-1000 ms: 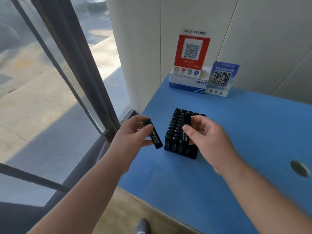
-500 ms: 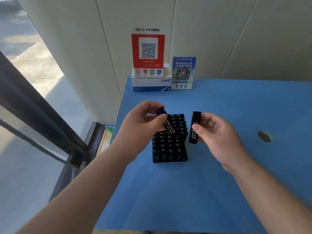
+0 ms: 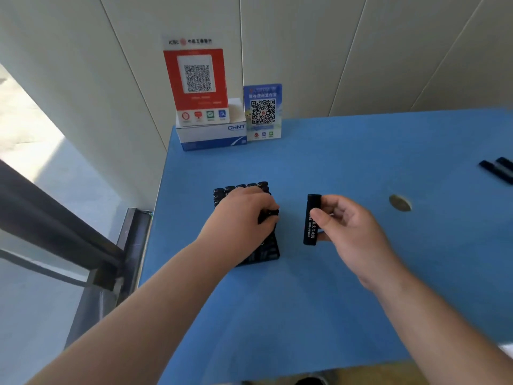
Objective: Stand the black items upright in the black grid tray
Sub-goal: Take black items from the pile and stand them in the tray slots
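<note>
since half a second ago the left hand [image 3: 244,215] has dropped from above the tray [image 3: 266,254] down onto it, taking its black item [image 3: 268,214] with it, while the right hand [image 3: 349,232] has drifted a little further right of the tray. now the left hand lies over the middle of the tray, fingers curled round the item, of which only a short dark end shows at the fingertips; whether it already sits in a cell cannot be told. the tray rests on the blue surface [image 3: 333,315], its far rows filled with upright black items [image 3: 241,188], the near rows mostly hidden by the hand. the right hand pinches a second black item [image 3: 311,219] between thumb and fingers, holding it upright just beside the tray's right edge and clear of it, white lettering running down its side. two more black pieces [image 3: 498,169] lie at the far right edge of the surface, well apart from the tray. a round metal disc [image 3: 399,202] is set in the surface beyond the right hand. at the back, a red qr sign [image 3: 197,84] stands on a white box [image 3: 211,136], a blue qr sign [image 3: 263,111] beside it against the wall.
</note>
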Tool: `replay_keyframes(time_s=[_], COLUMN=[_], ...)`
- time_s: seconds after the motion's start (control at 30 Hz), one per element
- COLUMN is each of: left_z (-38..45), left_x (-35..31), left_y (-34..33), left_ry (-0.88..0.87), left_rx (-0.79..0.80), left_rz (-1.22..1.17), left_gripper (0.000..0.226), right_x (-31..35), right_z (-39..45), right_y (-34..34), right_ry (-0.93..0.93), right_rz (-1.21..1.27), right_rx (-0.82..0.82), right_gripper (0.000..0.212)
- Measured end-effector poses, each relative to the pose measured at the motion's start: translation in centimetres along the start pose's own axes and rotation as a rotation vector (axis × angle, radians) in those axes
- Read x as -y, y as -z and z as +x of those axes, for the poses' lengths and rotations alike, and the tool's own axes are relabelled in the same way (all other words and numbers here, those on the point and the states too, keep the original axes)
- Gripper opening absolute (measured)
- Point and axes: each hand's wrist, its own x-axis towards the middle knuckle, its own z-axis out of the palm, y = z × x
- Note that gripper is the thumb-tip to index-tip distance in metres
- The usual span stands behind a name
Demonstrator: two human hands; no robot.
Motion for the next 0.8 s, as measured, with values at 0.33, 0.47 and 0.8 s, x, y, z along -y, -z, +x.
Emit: replay_keyframes(time_s=[0.33,0.47,0.8], left_z=[0.3,0.2,-1.6], left_x=[-0.7,-0.8,0.2], left_y=[-1.0,-1.3,-0.3], left_ry=[0.045,0.094,0.163], left_rx=[-0.008,-0.040,-0.144], left_rz=[0.187,0.145,-0.010], left_gripper=[0.016,0.010,0.012], right_x=[-1.2,-1.9,-3.1], right_z=[0.6,1.0,1.5], right_y=[0.5,0.4,-1.2], right_ry=[-0.029,-0.036,0.145], right_rz=[-0.008,-0.025,-0.300], right_rx=[0.076,0.115,0.136], right_gripper=[0.011,0.012,0.023])
